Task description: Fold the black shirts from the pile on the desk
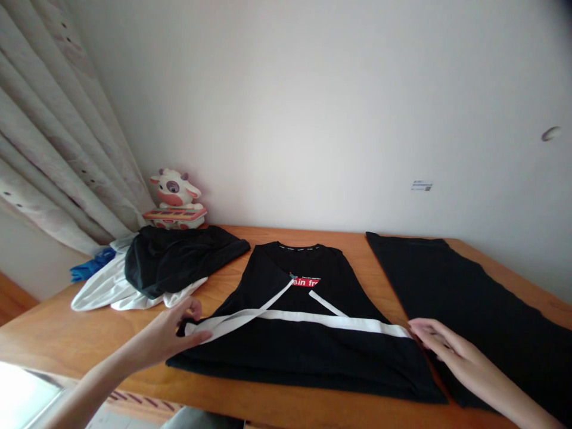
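Note:
A black garment (313, 357) with a red printed patch (305, 283) lies spread on the wooden table (58, 333), its neckline towards the wall. A white band (330, 320) runs across it, and white strips (277, 295) cross over the upper part. At the band's left end is my left hand (179, 330), fingers curved and apart around the fabric edge; whether it grips the cloth is not clear. My right hand (442, 342) is at the band's right end, fingertips near or on the edge, the thumb side partly hidden.
A second black cloth (469, 292) lies on the right. At the left are a heap of black cloth (174, 256), white cloth (100, 283) and blue cloth (93, 265). Behind them stands a cow toy (176, 199) beside the curtain (67, 119). The wall (313, 119) borders the table's back.

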{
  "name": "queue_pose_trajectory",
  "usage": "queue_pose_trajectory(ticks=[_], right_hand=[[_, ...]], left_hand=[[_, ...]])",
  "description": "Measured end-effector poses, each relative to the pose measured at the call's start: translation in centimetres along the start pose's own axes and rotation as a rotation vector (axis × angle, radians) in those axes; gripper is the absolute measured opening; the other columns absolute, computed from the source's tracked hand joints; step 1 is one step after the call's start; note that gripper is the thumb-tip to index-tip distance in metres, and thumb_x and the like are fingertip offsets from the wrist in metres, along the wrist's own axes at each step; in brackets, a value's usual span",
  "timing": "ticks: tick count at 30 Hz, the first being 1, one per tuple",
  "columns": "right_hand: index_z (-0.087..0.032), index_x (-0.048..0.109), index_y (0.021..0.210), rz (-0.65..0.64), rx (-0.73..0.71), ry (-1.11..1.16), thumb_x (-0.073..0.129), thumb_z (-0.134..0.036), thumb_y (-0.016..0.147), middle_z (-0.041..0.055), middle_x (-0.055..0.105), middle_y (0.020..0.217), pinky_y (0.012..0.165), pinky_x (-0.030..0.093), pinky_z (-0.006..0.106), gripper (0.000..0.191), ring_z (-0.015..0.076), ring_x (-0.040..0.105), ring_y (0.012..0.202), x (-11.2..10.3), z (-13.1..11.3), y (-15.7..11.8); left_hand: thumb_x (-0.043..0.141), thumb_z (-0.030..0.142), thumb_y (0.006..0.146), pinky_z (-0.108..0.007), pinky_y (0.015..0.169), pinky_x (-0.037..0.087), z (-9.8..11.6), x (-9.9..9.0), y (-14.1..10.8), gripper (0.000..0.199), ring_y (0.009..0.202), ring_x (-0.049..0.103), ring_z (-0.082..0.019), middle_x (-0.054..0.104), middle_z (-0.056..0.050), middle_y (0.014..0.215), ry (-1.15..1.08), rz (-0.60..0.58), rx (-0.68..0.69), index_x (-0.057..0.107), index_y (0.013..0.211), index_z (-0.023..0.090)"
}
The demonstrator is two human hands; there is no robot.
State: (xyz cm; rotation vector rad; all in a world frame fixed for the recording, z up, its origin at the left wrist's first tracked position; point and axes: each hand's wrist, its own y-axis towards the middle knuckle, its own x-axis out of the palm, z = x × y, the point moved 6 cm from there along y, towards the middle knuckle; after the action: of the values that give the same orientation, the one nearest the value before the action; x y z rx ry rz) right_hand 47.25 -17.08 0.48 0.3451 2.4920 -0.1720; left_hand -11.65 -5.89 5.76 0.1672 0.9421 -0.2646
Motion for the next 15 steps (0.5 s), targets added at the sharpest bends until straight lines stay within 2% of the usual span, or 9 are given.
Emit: queue_pose_trajectory(ticks=[3,5,7,9,12,15], right_hand=[[-0.026,0.074,0.107,-0.027,0.002,-0.047,0.063,-0.075,0.07,0.0082,0.078,0.097,0.086,0.056,0.036,0.062,0.0307,0.072,0.096,0.8,-0.7,0.6],[-0.026,0.075,0.102,-0.105,-0.02,-0.073,0.067,-0.071,0.069,0.0065,0.078,0.092,0.08,0.056,0.035,0.056,0.0292,0.072,0.088,1.6,-1.2,0.8],[-0.025,0.075,0.092,-0.173,-0.044,-0.073,0.068,-0.067,0.072,0.0051,0.077,0.088,0.076,0.054,0.033,0.047,0.0279,0.072,0.084,2.2,-1.5,0.8],[-0.025,0.073,0.085,-0.186,-0.078,-0.065,0.066,-0.065,0.076,0.0033,0.075,0.083,0.073,0.053,0.031,0.041,0.026,0.07,0.081,2.3,-1.6,0.6],[-0.026,0.068,0.081,-0.13,-0.133,-0.068,0.064,-0.064,0.08,0.0006,0.07,0.075,0.067,0.052,0.028,0.039,0.0221,0.066,0.073,1.8,-1.8,0.2],[-0.026,0.063,0.079,-0.025,-0.172,-0.028,0.065,-0.065,0.079,0.001,0.071,0.079,0.069,0.053,0.027,0.039,0.0223,0.066,0.078,0.7,-1.9,-0.1]], left_hand=[[0.077,0.035,0.063,-0.037,0.094,0.049,1.1,0.4,0.2,0.051,0.108,0.064,-0.031,0.069,-0.008,0.118,0.121,-0.037,0.094,0.068,0.112,0.025],[0.067,0.024,0.065,-0.038,0.101,0.047,1.7,0.6,0.1,0.051,0.116,0.062,-0.032,0.069,-0.008,0.123,0.139,-0.093,0.146,0.069,0.116,0.027],[0.057,0.019,0.067,-0.039,0.103,0.046,2.0,0.3,-0.1,0.05,0.117,0.063,-0.031,0.071,-0.007,0.121,0.147,-0.099,0.158,0.07,0.114,0.027],[0.055,0.02,0.071,-0.038,0.1,0.048,1.9,-0.1,-0.3,0.042,0.112,0.066,-0.03,0.073,-0.007,0.115,0.158,-0.076,0.14,0.072,0.108,0.027],[0.056,0.034,0.079,-0.034,0.087,0.052,1.6,-0.8,-0.2,0.026,0.096,0.069,-0.028,0.075,-0.007,0.104,0.128,-0.052,0.089,0.074,0.097,0.027],[0.058,0.052,0.081,-0.03,0.073,0.053,0.8,-1.6,0.2,0.032,0.081,0.068,-0.025,0.074,-0.005,0.085,-0.028,0.011,0.023,0.074,0.087,0.025]])
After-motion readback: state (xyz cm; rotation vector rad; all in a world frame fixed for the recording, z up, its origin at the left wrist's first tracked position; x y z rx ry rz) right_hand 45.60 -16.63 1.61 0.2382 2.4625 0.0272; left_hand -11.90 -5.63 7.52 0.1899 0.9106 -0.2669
